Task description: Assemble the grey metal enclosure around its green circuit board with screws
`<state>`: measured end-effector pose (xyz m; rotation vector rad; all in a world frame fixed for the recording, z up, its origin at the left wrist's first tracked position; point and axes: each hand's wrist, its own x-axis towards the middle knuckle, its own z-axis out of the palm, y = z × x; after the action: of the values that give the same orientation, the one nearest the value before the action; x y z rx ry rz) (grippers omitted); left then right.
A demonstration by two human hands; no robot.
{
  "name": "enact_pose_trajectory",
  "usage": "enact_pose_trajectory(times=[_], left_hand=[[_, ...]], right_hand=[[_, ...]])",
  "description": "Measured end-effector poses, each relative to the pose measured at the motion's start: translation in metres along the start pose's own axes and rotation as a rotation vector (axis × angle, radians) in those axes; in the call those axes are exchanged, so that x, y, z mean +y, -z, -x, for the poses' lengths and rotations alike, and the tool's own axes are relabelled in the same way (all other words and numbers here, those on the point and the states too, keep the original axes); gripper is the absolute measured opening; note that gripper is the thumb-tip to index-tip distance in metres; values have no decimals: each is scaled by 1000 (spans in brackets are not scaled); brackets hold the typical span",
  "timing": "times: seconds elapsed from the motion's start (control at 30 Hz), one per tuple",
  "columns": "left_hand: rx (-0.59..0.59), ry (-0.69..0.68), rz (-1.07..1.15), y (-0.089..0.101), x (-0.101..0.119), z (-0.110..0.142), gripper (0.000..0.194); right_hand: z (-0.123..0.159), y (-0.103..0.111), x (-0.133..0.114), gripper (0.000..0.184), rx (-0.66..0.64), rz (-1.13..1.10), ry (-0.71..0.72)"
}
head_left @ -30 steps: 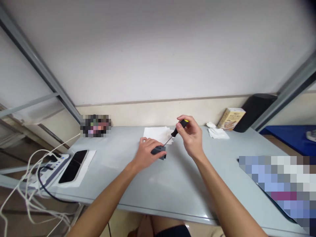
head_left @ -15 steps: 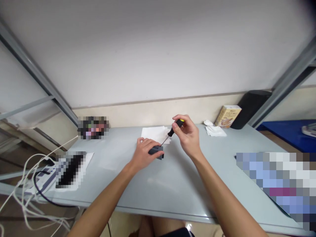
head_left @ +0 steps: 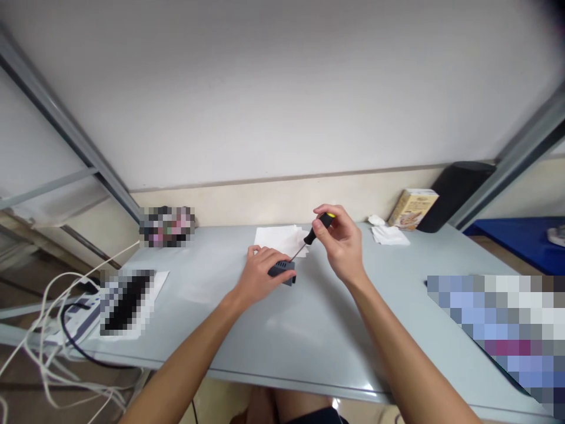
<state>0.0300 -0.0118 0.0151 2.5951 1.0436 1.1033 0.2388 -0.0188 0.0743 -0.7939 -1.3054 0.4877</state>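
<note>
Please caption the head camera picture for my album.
Left hand holds a grey slotted block; right hand angles a screwdriver down to it.

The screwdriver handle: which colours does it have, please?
The handle is black with yellow at its end; the head view shows it.

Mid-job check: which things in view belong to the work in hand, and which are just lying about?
Part of the work:
screwdriver, held in the right hand
grey slotted block, held by the left hand

Apparently just lying about:
white paper
crumpled tissue
yellow box
black cylinder
power strip
</note>
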Motion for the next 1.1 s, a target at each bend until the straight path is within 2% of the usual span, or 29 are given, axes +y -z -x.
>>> enact_pose_trajectory(times=[0.33,0.53,0.73,1.1], left_hand=[[-5,-1,-6,0,-1,1,25],[5,-19,-23,-1,-2,2,24],[20,-17,-31,-1,0,1,24],[1,-15,-32,-1,-1,1,25]], right_hand=[[0,1,1,19,-1,-1,3],[1,-1,-3,33,-82,-108,-69],[1,-2,0,28,-102,-179,-108],[2,-5,0,31,-59,-60,-87]])
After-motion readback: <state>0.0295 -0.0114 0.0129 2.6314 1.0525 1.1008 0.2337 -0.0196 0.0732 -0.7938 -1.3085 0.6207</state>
